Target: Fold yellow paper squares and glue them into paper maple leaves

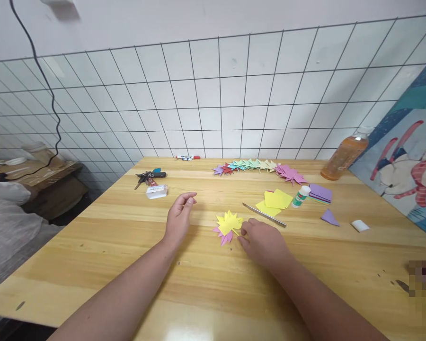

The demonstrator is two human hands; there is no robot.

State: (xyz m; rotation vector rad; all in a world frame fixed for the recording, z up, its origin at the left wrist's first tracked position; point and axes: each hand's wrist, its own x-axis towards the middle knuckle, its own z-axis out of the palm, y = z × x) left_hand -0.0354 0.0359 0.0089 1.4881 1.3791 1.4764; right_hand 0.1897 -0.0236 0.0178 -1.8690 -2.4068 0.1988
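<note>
A yellow paper maple leaf (229,222) lies over a pink paper leaf (224,237) in front of me, its points fanned upward and a thin stem slanting to the lower right. My right hand (261,240) is closed at the yellow leaf's right edge, fingers curled by the stem; the fingertips are partly hidden. To the left of the leaves, my left hand (179,215) is apart from them, fingers stretched forward and holding nothing. Right of the leaves lie a thin metal strip (264,215) and yellow paper sheets (277,199).
A row of colored paper leaves (257,165) runs along the back. At right are a glue stick (300,196), purple paper (320,192), a folded purple piece (330,217), an eraser-like white block (360,226) and a bottle (346,154). Keys (150,177), a white box (156,191) and markers (188,157) lie left.
</note>
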